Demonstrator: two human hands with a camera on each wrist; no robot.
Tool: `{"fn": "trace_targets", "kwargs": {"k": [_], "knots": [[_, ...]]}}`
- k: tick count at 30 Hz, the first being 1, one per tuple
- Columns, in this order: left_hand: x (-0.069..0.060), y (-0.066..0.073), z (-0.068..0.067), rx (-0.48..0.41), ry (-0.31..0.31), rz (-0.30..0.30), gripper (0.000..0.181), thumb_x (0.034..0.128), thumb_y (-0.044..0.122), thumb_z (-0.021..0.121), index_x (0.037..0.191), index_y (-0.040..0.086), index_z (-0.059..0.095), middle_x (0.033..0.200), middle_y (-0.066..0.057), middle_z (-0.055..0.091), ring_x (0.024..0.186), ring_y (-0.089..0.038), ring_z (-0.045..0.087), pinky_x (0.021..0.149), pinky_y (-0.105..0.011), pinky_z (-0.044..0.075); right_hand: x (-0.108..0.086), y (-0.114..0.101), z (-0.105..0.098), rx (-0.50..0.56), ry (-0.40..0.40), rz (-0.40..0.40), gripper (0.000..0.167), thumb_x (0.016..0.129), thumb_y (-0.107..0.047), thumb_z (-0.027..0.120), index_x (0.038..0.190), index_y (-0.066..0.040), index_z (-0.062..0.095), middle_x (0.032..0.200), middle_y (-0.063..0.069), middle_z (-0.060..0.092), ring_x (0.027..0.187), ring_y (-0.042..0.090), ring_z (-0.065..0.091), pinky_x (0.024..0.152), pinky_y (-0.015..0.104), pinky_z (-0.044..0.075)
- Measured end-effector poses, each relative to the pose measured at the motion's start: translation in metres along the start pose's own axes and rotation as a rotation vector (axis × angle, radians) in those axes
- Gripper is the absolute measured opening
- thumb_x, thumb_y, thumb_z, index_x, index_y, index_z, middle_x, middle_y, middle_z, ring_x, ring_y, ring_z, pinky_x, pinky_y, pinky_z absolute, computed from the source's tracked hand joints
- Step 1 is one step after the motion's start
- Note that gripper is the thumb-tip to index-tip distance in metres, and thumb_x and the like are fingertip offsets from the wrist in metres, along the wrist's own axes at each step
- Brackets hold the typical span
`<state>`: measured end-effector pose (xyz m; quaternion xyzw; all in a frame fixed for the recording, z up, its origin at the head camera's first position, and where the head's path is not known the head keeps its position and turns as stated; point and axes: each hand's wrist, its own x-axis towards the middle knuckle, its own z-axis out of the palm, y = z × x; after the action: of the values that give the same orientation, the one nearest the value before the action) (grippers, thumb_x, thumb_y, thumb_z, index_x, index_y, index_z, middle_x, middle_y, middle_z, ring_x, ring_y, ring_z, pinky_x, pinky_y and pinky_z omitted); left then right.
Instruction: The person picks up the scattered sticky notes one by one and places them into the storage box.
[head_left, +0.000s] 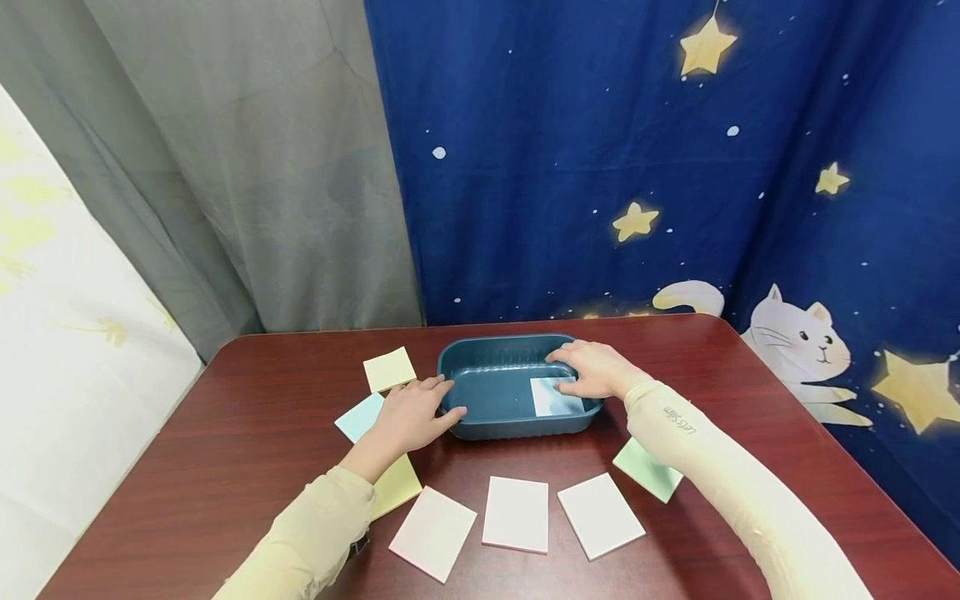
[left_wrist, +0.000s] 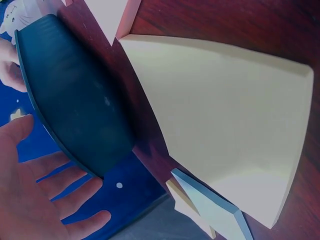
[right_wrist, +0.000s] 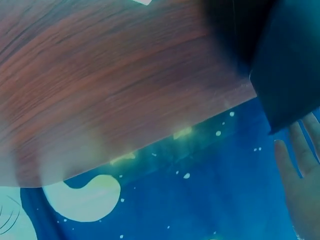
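Observation:
A dark blue oblong basin [head_left: 487, 428] sits near the far side of the table, with a white and pale-blue square pad [head_left: 551, 400] in its right half. At the basin's left end is my left hand [head_left: 411, 417], fingers spread and loosely extended by the rim; the left wrist view shows this hand [left_wrist: 45, 195] with nothing gripped. My right hand [head_left: 596, 369] reaches over the right end, fingertips inside the rim and thumb close to the pad. Its fingers look fairly straight in the right wrist view, beside the basin's wall [right_wrist: 295, 65].
Several paper pads form an arc around the basin: yellow [head_left: 390, 370], light blue [head_left: 360, 418], darker yellow [head_left: 397, 486], pale pink [head_left: 433, 533], white-pink [head_left: 515, 514], off-white [head_left: 602, 516], and green [head_left: 648, 468] by the right sleeve. Curtains [head_left: 562, 167] hang behind the table.

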<state>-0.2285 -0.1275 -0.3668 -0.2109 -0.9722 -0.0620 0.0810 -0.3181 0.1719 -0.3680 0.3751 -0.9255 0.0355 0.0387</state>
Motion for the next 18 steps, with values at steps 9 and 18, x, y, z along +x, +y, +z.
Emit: {"fn": "trace_targets", "kwargs": {"k": [9, 18], "knots": [[0.000, 0.000, -0.001, -0.010, -0.004, -0.001, 0.055, 0.0843, 0.047, 0.051, 0.121, 0.005, 0.054, 0.122, -0.014, 0.049, 0.104, -0.032, 0.050, 0.082, -0.049, 0.038, -0.024, 0.006, -0.027, 0.016, 0.046, 0.057, 0.047, 0.079, -0.036, 0.060, 0.118, -0.010, 0.057, 0.111, 0.005, 0.055, 0.099, 0.022, 0.051, 0.081, 0.043, 0.041], [0.000, 0.000, -0.001, -0.007, -0.003, -0.003, 0.055, 0.0843, 0.046, 0.052, 0.120, 0.005, 0.054, 0.123, -0.014, 0.049, 0.104, -0.033, 0.050, 0.082, -0.049, 0.038, -0.054, 0.010, -0.046, 0.046, 0.113, 0.067, 0.045, 0.079, -0.033, 0.063, 0.118, -0.011, 0.057, 0.113, 0.005, 0.056, 0.105, 0.024, 0.049, 0.084, 0.046, 0.039]]}}
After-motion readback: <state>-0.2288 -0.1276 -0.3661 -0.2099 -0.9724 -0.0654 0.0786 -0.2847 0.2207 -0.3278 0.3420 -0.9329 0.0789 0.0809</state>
